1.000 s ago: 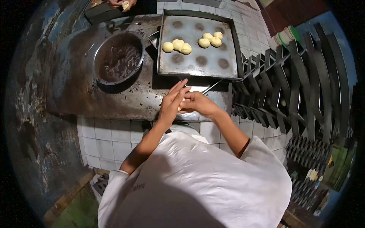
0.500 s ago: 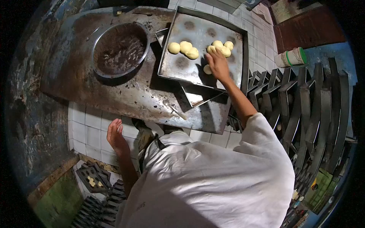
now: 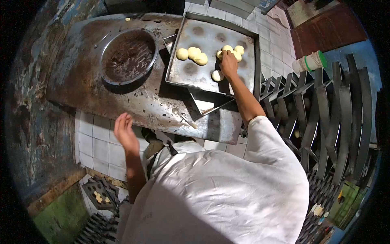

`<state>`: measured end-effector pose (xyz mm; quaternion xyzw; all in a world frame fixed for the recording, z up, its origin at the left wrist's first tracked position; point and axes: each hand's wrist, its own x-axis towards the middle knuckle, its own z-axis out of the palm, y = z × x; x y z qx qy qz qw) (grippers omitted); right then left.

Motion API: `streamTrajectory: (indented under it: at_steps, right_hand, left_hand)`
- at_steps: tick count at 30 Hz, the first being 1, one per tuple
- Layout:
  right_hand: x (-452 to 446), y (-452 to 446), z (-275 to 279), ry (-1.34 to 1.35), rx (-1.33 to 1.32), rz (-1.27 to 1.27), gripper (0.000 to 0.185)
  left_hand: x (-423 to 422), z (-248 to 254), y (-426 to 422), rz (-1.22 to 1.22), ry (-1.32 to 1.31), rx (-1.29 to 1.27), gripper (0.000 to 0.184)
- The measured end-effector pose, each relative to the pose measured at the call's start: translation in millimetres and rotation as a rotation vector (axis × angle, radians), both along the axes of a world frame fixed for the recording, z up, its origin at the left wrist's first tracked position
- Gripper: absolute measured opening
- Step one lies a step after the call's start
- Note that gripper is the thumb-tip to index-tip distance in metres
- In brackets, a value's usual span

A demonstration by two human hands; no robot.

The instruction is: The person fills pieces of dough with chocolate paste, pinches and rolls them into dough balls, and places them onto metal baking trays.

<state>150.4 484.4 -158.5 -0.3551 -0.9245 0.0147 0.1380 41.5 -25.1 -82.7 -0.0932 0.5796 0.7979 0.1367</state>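
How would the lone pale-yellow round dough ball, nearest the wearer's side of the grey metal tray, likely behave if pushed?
The lone pale-yellow round dough ball would probably roll a little, being rounded on a flat-bottomed grey metal tray. It may dent under pressure, since the similar pale-yellow balls at the tray's left look soft where they touch.

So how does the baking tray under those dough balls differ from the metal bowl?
The baking tray is rectangular, while the metal bowl is round. The tray holds dough balls; the bowl, a dark brown mass. The tray looks larger than the bowl. Both have raised sides.
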Motion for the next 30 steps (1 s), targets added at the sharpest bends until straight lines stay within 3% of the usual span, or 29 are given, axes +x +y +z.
streamTrajectory:
  at_steps: [2, 5, 8, 11, 12, 14, 15, 16, 18, 20, 21, 22, 24, 25, 26, 27, 28, 29, 30]
  right_hand:
    - [9, -4, 20, 0.111, 0.000, 0.045, 0.024]
    - [33, -43, 83, 0.545, -0.096, 0.099, 0.016]
    - [59, -99, 140, 0.814, -1.029, 0.075, 0.023]
    - [73, -157, 167, 0.976, -1.606, -0.037, 0.026]
    - [72, -176, 173, 0.978, -1.652, -0.027, 0.041]
    - [65, -204, 164, 1.040, -1.716, -0.086, 0.058]
    - [56, -220, 160, 1.140, -1.568, -0.207, 0.065]
    - [52, -233, 154, 1.152, -1.514, -0.265, 0.062]
    - [38, -251, 123, 0.889, -1.073, -0.292, 0.059]
    - [19, -279, 93, 0.900, -0.874, -0.307, 0.056]
    - [14, -286, 76, 0.806, -0.970, -0.337, 0.056]
    - [9, -289, 38, 0.870, -1.359, -0.255, 0.059]
    - [14, -304, 43, 0.963, -2.231, -0.317, 0.064]
    - [22, -305, 19, 0.954, -2.374, -0.175, 0.071]
    - [32, -306, -17, 0.803, -2.301, -0.228, 0.068]
    - [38, -316, -43, 0.482, -1.600, -0.016, 0.054]
    - [43, -326, -68, 0.094, -0.860, -0.059, 0.042]
    - [48, -332, -56, -0.072, -0.475, 0.025, 0.036]
    - [54, -331, -80, -0.208, -0.525, -0.031, 0.036]
  left_hand:
    - [-5, -5, 39, -0.113, 0.064, 0.039, 0.019]
    - [8, 33, 108, -0.359, 0.110, 0.025, 0.021]
    - [29, 67, 170, -0.630, 0.170, 0.052, 0.026]
    - [44, 69, 207, -0.823, 0.125, 0.181, 0.032]
    - [47, 62, 211, -0.854, 0.068, 0.248, 0.033]
    - [53, 63, 205, -0.842, 0.034, 0.309, 0.031]
    - [54, 61, 198, -0.835, 0.015, 0.285, 0.029]
    - [55, 58, 191, -0.827, -0.006, 0.260, 0.027]
    - [53, 40, 175, -0.842, -0.034, 0.178, 0.024]
    - [49, 27, 155, -0.814, -0.209, 0.249, 0.022]
    - [39, 17, 144, -0.816, -0.280, 0.238, 0.022]
    - [29, 5, 133, -0.807, -0.286, 0.239, 0.022]
    - [9, -15, 108, -0.844, -0.511, 0.483, 0.027]
    - [2, -20, 94, -0.809, -0.518, 0.496, 0.034]
    - [-7, -20, 81, -0.783, -0.510, 0.505, 0.034]
    - [-19, -20, 70, -0.687, -0.597, 0.556, 0.038]
    - [-32, -19, 58, -0.591, -0.682, 0.608, 0.042]
    - [-50, -14, 43, -0.621, -0.697, 0.698, 0.046]
    - [-64, -18, 30, -0.594, -0.687, 0.712, 0.046]
